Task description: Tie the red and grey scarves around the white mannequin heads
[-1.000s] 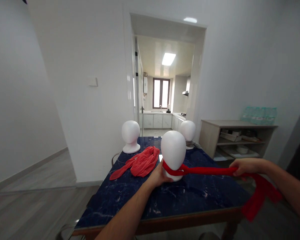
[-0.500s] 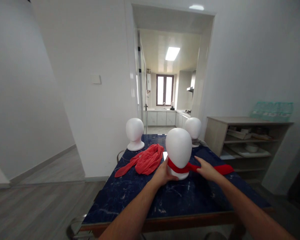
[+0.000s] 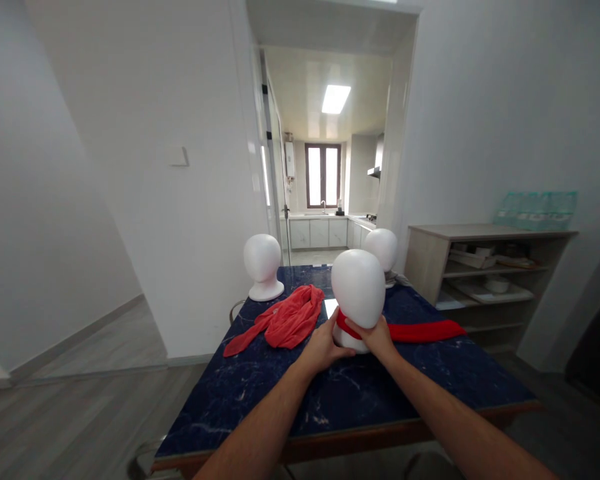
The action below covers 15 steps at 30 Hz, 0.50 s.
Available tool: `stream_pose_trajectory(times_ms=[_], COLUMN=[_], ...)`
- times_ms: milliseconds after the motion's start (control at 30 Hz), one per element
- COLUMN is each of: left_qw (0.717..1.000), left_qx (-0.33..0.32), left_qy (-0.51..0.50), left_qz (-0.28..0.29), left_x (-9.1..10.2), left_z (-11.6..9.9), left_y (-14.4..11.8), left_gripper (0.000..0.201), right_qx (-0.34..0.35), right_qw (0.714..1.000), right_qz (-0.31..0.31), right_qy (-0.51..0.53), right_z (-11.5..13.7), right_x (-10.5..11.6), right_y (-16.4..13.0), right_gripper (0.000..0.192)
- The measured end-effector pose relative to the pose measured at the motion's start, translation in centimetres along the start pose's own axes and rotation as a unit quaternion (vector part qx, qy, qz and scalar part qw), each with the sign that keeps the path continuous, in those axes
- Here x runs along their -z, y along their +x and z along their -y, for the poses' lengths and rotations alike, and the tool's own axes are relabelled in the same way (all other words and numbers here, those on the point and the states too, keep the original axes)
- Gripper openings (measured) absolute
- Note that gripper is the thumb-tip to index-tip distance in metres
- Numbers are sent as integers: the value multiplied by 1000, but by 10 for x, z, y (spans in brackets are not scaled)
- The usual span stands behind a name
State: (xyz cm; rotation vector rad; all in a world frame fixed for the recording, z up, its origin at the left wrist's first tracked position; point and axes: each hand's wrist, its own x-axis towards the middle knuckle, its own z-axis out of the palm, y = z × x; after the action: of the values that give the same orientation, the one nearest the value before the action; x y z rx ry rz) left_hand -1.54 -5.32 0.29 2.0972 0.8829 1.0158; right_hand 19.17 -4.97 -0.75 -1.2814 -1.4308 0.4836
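A white foam mannequin head stands upright near the middle of the table, tilted slightly. Around its neck runs a bright red scarf, whose long end lies stretched over the table to the right. My left hand grips the neck and base from the left, thumb low in front. On the other side, my right hand closes round the neck over the scarf, its thumb reaching across the front. The far fingers of both hands are hidden behind the neck.
A coral-red cloth lies crumpled left of the head. Two more mannequin heads stand behind, one at the left and one at the right with grey fabric at its base. The dark blue table has a shelf unit to its right.
My right hand has moved left from over the scarf's loose end onto the neck. My left hand stays at the neck. The view has shifted slightly.
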Motion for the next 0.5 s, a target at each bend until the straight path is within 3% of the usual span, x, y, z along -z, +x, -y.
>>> stream_pose_trajectory(times_ms=[133,400,500], left_qw=[999,997,997], left_qx=[42,50,59], left_qy=[-5,55,40], left_qz=[-14,-25,-36], left_x=[-6,-10,-11], left_z=[2,16,15], left_y=[-2,0,1], left_gripper=[99,77,71], right_qx=[-8,-51,-61], right_qw=[999,991,990], right_qz=[-48,-113,-126], right_qy=[-6,-46,-30], right_z=[-23,-65,-79], right_x=[30,141,169], right_y=[17,67,84], right_gripper=[80,81,82])
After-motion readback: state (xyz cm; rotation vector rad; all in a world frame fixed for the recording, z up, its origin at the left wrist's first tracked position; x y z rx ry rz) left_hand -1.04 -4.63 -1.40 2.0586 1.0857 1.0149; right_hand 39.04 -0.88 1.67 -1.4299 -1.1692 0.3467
